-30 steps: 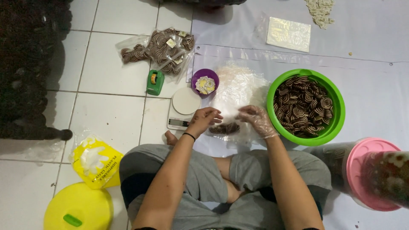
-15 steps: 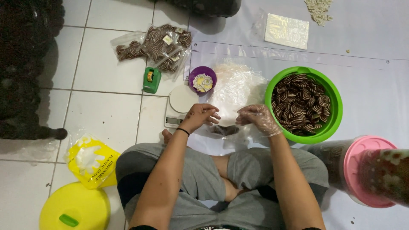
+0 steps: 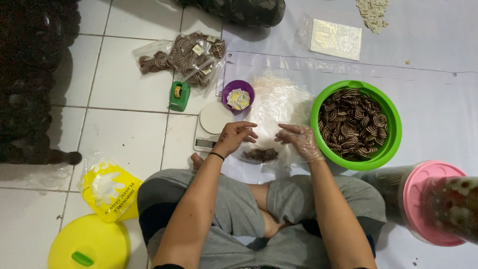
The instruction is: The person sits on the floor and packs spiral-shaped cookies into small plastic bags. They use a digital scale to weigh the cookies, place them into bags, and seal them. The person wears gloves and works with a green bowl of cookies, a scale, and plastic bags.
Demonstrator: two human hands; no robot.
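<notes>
I sit cross-legged on a tiled floor. My bare left hand [image 3: 235,137] and my right hand [image 3: 298,141], which wears a thin clear glove, hold the mouth of a clear plastic bag [image 3: 263,153] between them. A few brown striped cookies lie in the bag's bottom, just in front of my knees. Right of my right hand stands a green bowl [image 3: 393,130] filled with the same brown-and-white swirl cookies. A small white kitchen scale [image 3: 211,124] sits just beyond my left hand.
A purple cup of paper labels [image 3: 237,95], a green tape dispenser [image 3: 179,95] and filled cookie bags [image 3: 182,59] lie beyond the scale. Crumpled clear bags [image 3: 280,97] lie ahead. A yellow lid [image 3: 89,246], a yellow glove packet [image 3: 107,188] and a pink-lidded jar [image 3: 432,201] flank my legs.
Both hands have stayed at the bag's mouth, with the fingers shifting slightly. The camera has tilted a little, so the scene has slid down in view.
</notes>
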